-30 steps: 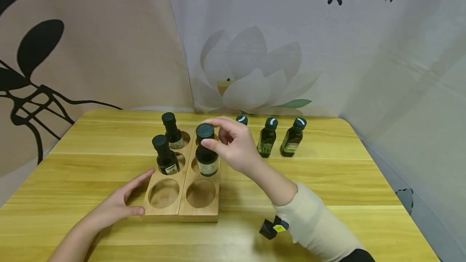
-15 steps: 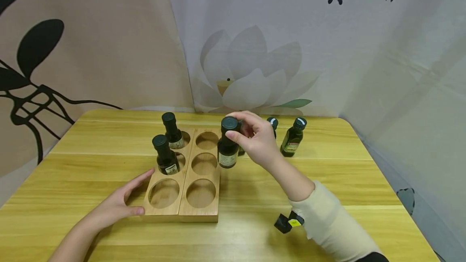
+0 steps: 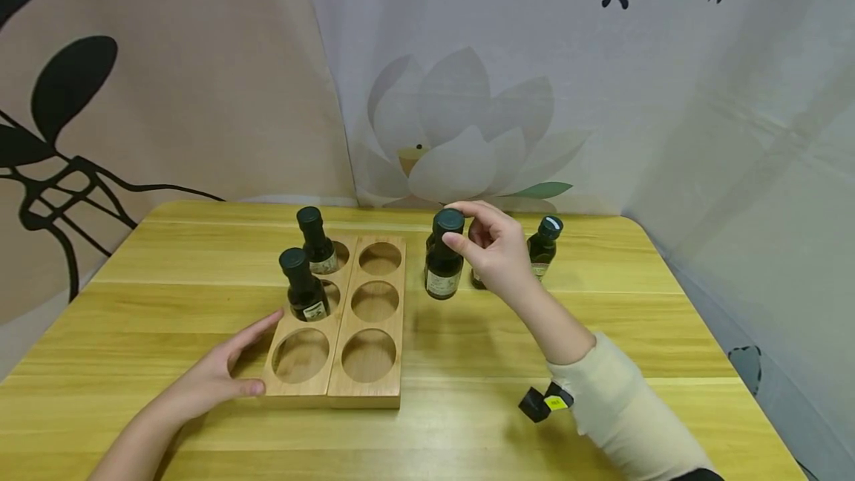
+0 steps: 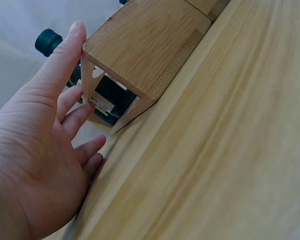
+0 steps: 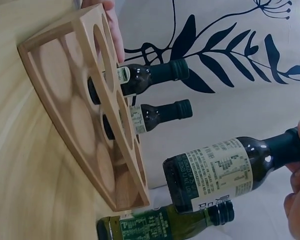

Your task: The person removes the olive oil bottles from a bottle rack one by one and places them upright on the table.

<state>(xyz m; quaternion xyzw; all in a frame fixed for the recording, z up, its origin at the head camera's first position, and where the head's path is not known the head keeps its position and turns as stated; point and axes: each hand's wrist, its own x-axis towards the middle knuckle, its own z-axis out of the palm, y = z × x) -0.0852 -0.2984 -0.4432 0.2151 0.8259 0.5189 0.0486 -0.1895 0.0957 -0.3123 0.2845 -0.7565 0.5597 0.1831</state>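
Observation:
My right hand pinches a small dark glass bottle by its dark cap and holds it upright, right of the wooden holders. In the right wrist view, the bottle's pale printed label shows. My left hand rests beside the left wooden bottle holder, with thumb and forefinger spread along its side. Two capped bottles stand in that holder, one in the back hole and one in the middle hole. The right wooden holder adjoins it, its three round holes bare.
Behind my right hand stand bottles with green labels. One bottle shows at the right, another is mostly hidden. In the right wrist view a greenish bottle stands below the held one. A printed cloth hangs behind the wooden table.
My right hand has lifted the dark bottle from over the right holder and carried it rightward, in front of the bottles at the back. My left hand and the holders have stayed put.

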